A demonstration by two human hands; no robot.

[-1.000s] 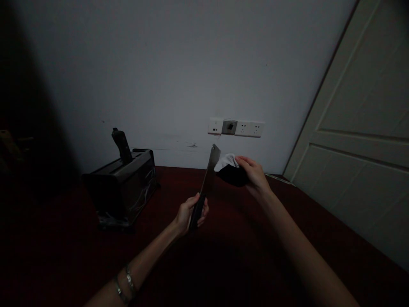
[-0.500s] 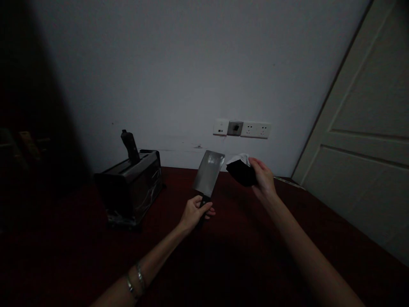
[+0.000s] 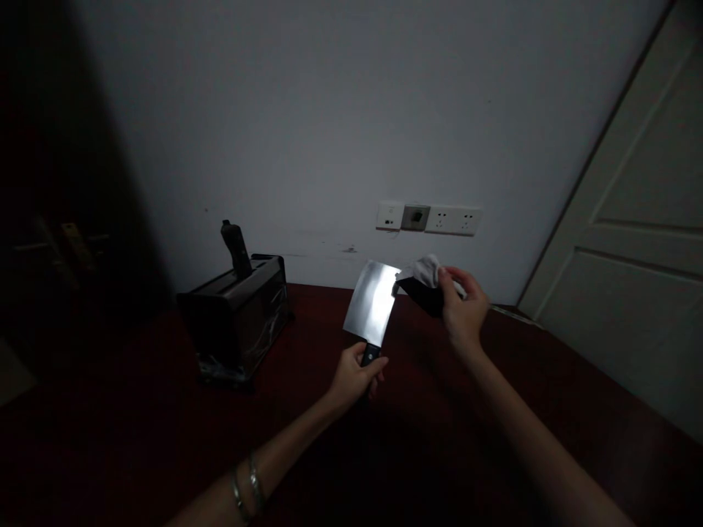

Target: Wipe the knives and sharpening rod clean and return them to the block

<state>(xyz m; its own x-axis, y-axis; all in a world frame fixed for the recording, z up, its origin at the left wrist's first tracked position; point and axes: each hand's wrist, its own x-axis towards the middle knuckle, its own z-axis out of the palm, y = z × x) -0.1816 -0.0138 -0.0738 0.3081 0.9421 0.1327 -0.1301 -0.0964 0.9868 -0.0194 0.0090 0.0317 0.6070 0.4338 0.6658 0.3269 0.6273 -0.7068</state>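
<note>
A cleaver (image 3: 372,304) with a broad shiny blade and a black handle stands tilted upward in the middle of the view. My left hand (image 3: 354,377) is wrapped round its handle. In my right hand (image 3: 464,304) is a black-and-white cloth (image 3: 425,282), pinched between thumb and fingers. The cloth's left end is at the blade's upper right corner; whether it touches the steel I cannot tell. To the left stands a dark knife block (image 3: 236,318), with one black knife handle (image 3: 237,249) sticking up from its slotted top.
All this is over a dark red tabletop (image 3: 318,454) that meets a pale wall (image 3: 307,132). Sockets and switches (image 3: 428,218) are set in the wall behind the cleaver. A panelled door (image 3: 631,249) slants along the right side. The far left is very dark.
The cloth in my right hand has come up to the blade's corner. The blade has turned and now catches bright light. The whole view has shifted slightly, with the surroundings further right.
</note>
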